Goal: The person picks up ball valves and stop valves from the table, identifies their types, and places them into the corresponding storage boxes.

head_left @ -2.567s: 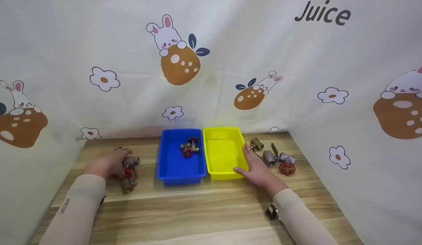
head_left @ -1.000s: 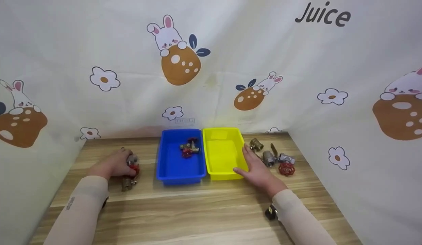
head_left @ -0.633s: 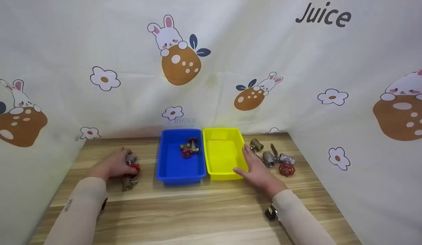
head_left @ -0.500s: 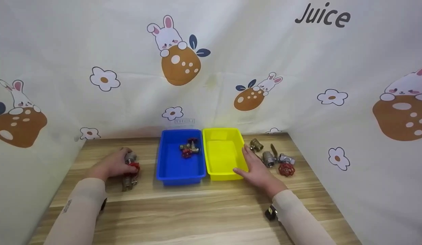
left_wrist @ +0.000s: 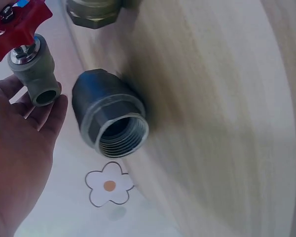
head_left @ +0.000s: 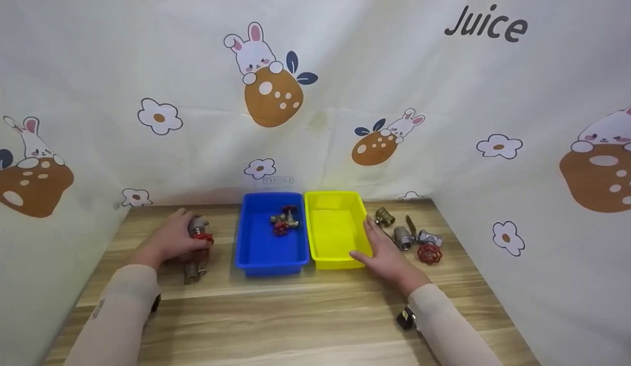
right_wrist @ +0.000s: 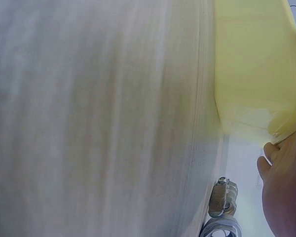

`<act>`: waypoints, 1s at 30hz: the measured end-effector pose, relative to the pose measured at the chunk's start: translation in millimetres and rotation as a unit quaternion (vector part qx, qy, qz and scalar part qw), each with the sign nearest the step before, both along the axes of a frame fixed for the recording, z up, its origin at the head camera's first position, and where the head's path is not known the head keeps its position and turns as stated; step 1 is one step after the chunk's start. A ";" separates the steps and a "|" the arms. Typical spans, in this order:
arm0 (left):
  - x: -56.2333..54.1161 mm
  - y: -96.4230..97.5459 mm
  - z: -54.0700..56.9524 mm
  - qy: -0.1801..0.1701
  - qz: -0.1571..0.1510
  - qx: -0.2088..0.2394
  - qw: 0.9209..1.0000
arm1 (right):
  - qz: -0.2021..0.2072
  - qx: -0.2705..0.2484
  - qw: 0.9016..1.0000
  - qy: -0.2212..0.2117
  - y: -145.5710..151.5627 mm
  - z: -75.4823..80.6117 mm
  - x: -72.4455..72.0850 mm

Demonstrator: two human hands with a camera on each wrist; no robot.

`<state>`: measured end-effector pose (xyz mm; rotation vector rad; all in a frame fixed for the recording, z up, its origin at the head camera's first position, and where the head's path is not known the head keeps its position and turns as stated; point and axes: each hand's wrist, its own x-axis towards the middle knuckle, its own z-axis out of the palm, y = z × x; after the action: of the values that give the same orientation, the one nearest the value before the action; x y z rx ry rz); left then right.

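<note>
My left hand (head_left: pixel 168 239) holds a grey-bodied valve with a red handwheel (head_left: pixel 203 238) at the left of the table. In the left wrist view its fingers lie behind the grey valve body (left_wrist: pixel 35 71), with the red handwheel (left_wrist: pixel 22 24) above. Close below the hand lies a brass valve (head_left: pixel 191 274); a threaded metal end (left_wrist: pixel 111 116) of one valve faces the left wrist camera. My right hand (head_left: pixel 389 259), fingers extended, rests against the right side of the yellow bin (head_left: pixel 340 263); the right wrist view shows fingertips at the bin's wall (right_wrist: pixel 256 64).
A blue bin (head_left: pixel 272 269) stands against the yellow one and contains several small valves with red wheels (head_left: pixel 280 227). Right of the bins lie a brass valve (head_left: pixel 385 217), a lever valve (head_left: pixel 403 238) and a red-wheeled valve (head_left: pixel 429 252). A printed cloth (head_left: pixel 203 152) encloses the wooden table.
My left hand moves from over the group of valves to gripping the red-wheeled valve, which shifts slightly up and away from the brass one. The right hand stays in place.
</note>
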<state>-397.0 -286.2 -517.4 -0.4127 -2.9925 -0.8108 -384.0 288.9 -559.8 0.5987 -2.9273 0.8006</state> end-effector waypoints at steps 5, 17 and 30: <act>-0.4 6.1 7.6 0.008 -0.003 0.008 1.000 | -0.005 -0.001 1.000 -0.005 -0.5 -0.4 -0.8; -3.4 30.8 30.2 0.028 -0.023 -0.009 0.999 | 0.005 -0.006 1.000 -0.004 1.1 0.2 -0.1; -8.8 54.8 46.8 0.027 -0.042 -0.010 0.999 | 0.000 0.003 1.000 -0.007 0.4 -0.6 -0.4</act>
<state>-405.8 -231.4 -470.6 -0.5543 -2.9536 -0.7621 -384.4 289.3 -560.4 0.5973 -2.9446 0.7989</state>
